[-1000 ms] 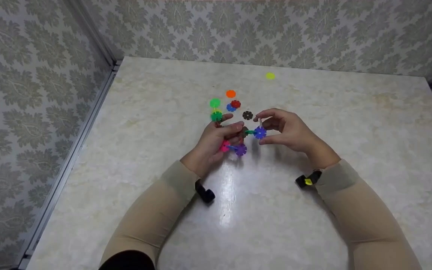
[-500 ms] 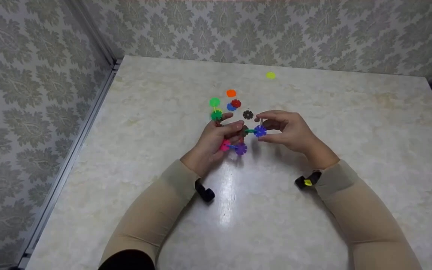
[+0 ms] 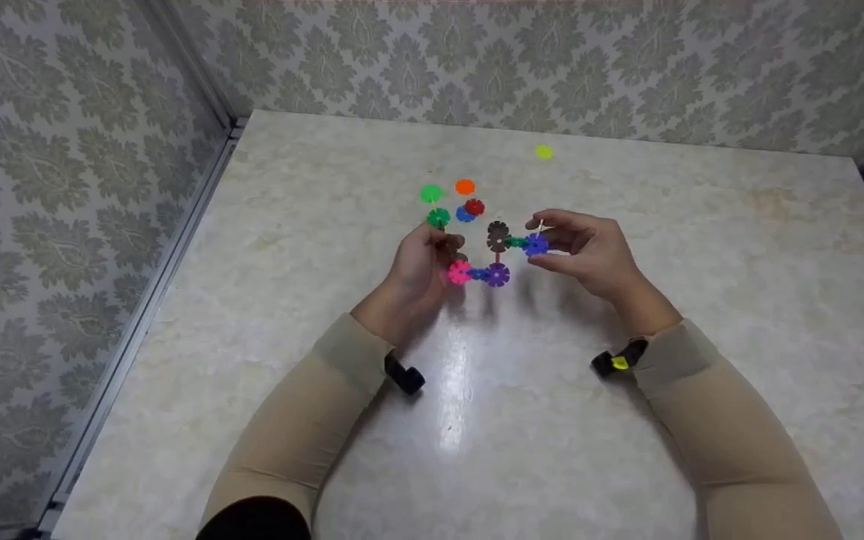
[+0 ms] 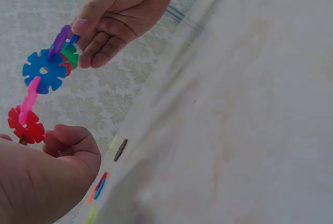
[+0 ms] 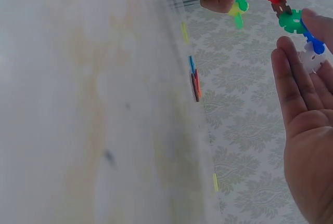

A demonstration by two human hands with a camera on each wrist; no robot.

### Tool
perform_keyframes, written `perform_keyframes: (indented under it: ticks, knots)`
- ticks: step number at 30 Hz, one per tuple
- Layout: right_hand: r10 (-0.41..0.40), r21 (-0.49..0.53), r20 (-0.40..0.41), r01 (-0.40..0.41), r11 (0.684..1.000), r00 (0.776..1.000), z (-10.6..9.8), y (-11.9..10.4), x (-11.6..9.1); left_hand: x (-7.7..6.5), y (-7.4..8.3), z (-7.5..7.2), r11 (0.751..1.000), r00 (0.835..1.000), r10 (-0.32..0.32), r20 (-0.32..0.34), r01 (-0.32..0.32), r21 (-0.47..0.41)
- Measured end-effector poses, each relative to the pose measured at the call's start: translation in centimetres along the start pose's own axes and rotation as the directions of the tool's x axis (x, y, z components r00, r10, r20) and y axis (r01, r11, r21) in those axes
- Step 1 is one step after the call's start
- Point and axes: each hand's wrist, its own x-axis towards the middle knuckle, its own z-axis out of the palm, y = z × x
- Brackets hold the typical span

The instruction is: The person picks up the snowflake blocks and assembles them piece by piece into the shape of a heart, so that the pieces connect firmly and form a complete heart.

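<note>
Spread wider now, my left hand (image 3: pixel 418 274) and right hand (image 3: pixel 589 251) have moved apart, carrying the chain of discs (image 3: pixel 497 275) slightly farther from me. My left thumb has come off the chain's brown disc (image 3: pixel 500 241). Between my 2 hands, the chain dips nearer; left fingers curl around its left part, the exact piece hidden, while right thumb and fingers pinch its blue-violet disc (image 3: pixel 535 244). Farther off on the table (image 3: pixel 552 450) lie loose discs: orange (image 3: pixel 465 186), red (image 3: pixel 475 206) overlapping blue (image 3: pixel 465 214), and yellow (image 3: pixel 544 152) farthest.
</note>
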Motion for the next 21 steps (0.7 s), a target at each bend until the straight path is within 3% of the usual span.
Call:
perform_keyframes:
  ticks: [8,12,16,21]
  knots:
    - [-0.024,-0.011,-0.149,0.023,1.000,0.988,0.0,0.0,0.2,-0.2,0.6,-0.2,0.995,0.995,0.003,0.098,-0.013,0.094]
    - [-0.051,0.012,-0.186,0.054,0.998,0.981,0.4,0.1,0.1,-0.3,0.5,-0.1,0.992,0.990,0.051,0.131,-0.065,0.105]
    - [-0.051,0.028,-0.206,0.057,0.998,0.977,0.9,-0.1,-0.1,-0.4,0.3,0.4,0.981,0.984,0.133,0.120,-0.148,0.129]
    - [-0.042,0.046,-0.231,0.054,0.997,0.972,1.6,-0.5,-0.5,-0.7,-0.1,1.1,0.969,0.984,0.167,0.060,-0.175,0.174]
